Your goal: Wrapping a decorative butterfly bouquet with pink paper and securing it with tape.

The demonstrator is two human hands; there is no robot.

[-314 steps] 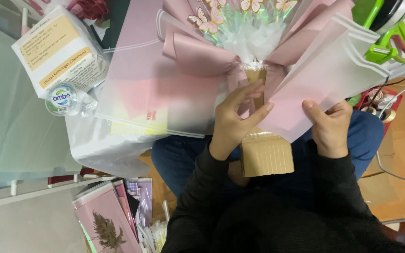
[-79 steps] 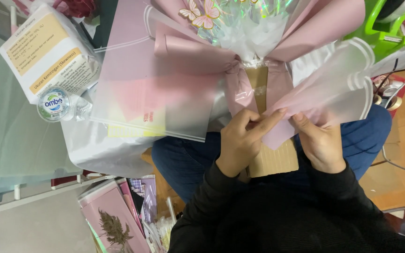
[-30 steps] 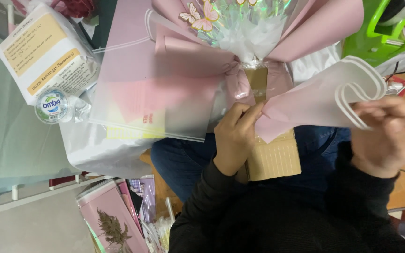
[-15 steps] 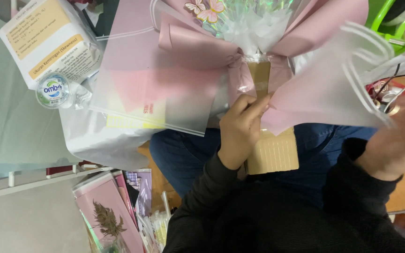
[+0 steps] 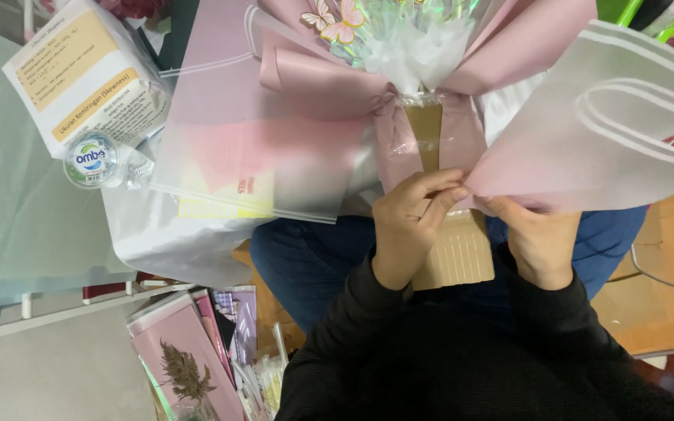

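Note:
A bouquet wrapped in pink paper point(image 5: 329, 86) lies over my lap, its brown cardboard handle point(image 5: 455, 253) pointing toward me. White and iridescent tissue point(image 5: 415, 47) with paper butterflies point(image 5: 335, 19) fills its top. My left hand point(image 5: 411, 222) grips the handle at the neck, fingers pinched on the wrap. My right hand point(image 5: 536, 238) holds the lower corner of a translucent pink sheet with white stripes point(image 5: 610, 132) against the right side of the neck.
A printed white box point(image 5: 79, 74) and a capped water bottle point(image 5: 91, 160) sit on the table at upper left. More translucent sheets point(image 5: 251, 164) hang over the table edge. Packaged cards with a dried sprig point(image 5: 185, 366) lie on the floor below.
My right hand swung out to the right with the striped sheet, then came back in to the bouquet neck. The left hand stayed on the handle.

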